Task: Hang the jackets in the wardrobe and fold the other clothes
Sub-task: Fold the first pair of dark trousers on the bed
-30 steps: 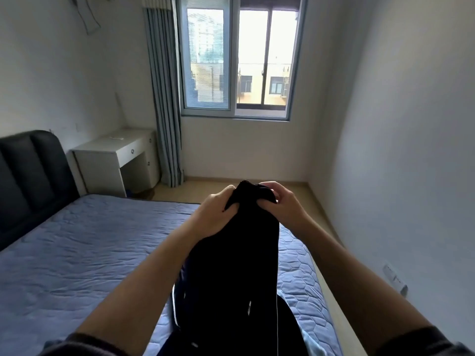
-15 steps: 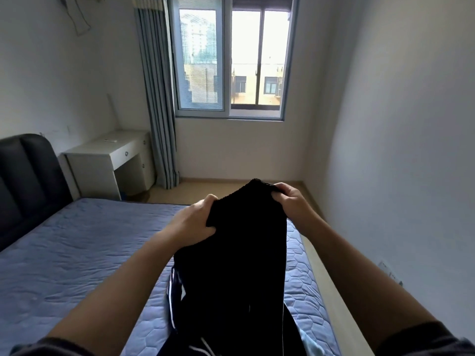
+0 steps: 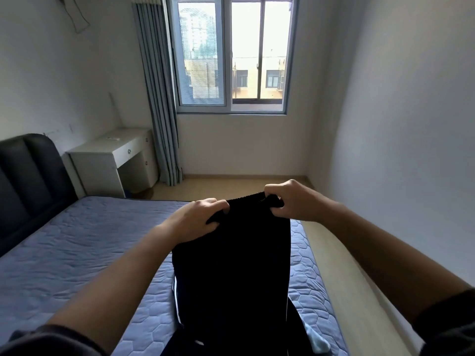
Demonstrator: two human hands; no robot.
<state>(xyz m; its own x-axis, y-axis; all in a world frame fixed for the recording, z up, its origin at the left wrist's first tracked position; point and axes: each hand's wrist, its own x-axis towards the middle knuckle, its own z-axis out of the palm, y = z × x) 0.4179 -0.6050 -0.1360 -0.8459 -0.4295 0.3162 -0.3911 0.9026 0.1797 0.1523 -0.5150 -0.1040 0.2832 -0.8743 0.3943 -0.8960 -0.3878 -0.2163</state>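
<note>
- Two hands hold one black garment (image 3: 231, 265) by its ribbed top edge. The left hand (image 3: 191, 219) grips the left corner and the right hand (image 3: 290, 201) grips the right corner, both raised above the bed (image 3: 77, 247).
- The fingers (image 3: 218, 204) of each hand curl over the edge and pinch the cloth against the thumb; neither hand is spread.
- The garment's long axis runs from the held edge down and back toward the person. Its lower end is bunched at the bottom of the view and hard to read.
- The hands are near each other, with a short span of edge between them; the right one sits slightly higher and farther out.
- It looks like trousers, so it is probably for folding, not hanging. The coming move likely turns on the length hanging straight below the fingers, with the bed beneath and to the left to lay it on.
- A pale blue cloth (image 3: 317, 340) lies on the bed beside the garment's lower right.
</note>
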